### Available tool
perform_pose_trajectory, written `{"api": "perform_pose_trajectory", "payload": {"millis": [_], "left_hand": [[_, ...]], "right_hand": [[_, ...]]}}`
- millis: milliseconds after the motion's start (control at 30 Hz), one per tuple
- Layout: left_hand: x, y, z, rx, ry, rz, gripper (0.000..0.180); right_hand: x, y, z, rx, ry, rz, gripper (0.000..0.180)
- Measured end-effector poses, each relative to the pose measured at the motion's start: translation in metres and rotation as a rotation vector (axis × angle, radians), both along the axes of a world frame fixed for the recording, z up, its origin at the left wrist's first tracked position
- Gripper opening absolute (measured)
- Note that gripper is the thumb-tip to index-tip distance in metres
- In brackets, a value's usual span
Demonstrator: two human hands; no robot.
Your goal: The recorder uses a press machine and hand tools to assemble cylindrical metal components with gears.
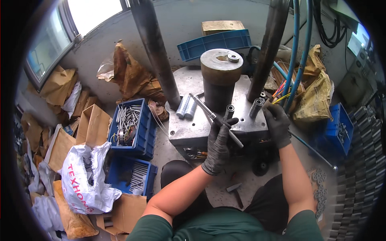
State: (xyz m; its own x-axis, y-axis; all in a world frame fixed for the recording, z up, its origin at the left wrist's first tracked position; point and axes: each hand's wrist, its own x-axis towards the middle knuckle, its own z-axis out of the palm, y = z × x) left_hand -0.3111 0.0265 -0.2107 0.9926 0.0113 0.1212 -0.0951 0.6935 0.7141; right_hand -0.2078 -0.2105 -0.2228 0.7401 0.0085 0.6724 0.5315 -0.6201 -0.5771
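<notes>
Over a steel surface [183, 129], the left hand [217, 148] has its fingers wrapped round a slanting metal shaft [206, 111], best held steady, while the right hand [278, 123] curls beside a ring-topped cylinder [256, 107], its grip too hidden to tell

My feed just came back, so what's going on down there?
The person's gloved left hand grips a metal shaft, held at a slant over the front of the metal plate. The gloved right hand is at the plate's right edge, beside a stack of metal rings; whether it holds anything isn't clear. Another ring lies on top of the thick cylinder.
</notes>
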Motion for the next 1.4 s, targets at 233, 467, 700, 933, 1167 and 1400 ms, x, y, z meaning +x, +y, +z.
{"api": "perform_pose_trajectory", "payload": {"millis": [233,467,700,933,1167,1400], "left_hand": [[0.001,-0.009,-0.015,0.162,0.032,-0.01,0.037],[-0.001,-0.007,-0.021,0.297,0.081,-0.098,0.039],[-0.003,-0.008,-0.021,0.49,-0.022,-0.052,0.037],[0.001,-0.013,-0.031,0.635,-0.012,-0.111,0.033],[-0.005,-0.011,-0.024,0.693,-0.024,-0.072,0.03],[0.0,-0.026,-0.031,0.714,-0.045,-0.051,0.026]], "right_hand": [[0.043,0.011,-0.041,-0.149,-0.037,-0.086,0.042],[0.04,0.015,-0.038,-0.273,-0.079,-0.068,0.043],[0.0,0.04,-0.001,0.911,0.369,0.369,0.026],[-0.042,0.042,0.018,1.425,0.617,0.597,0.042],[-0.051,0.034,0.026,1.415,0.441,0.588,0.036],[-0.065,0.011,-0.002,0.868,0.498,0.654,0.022]]}}
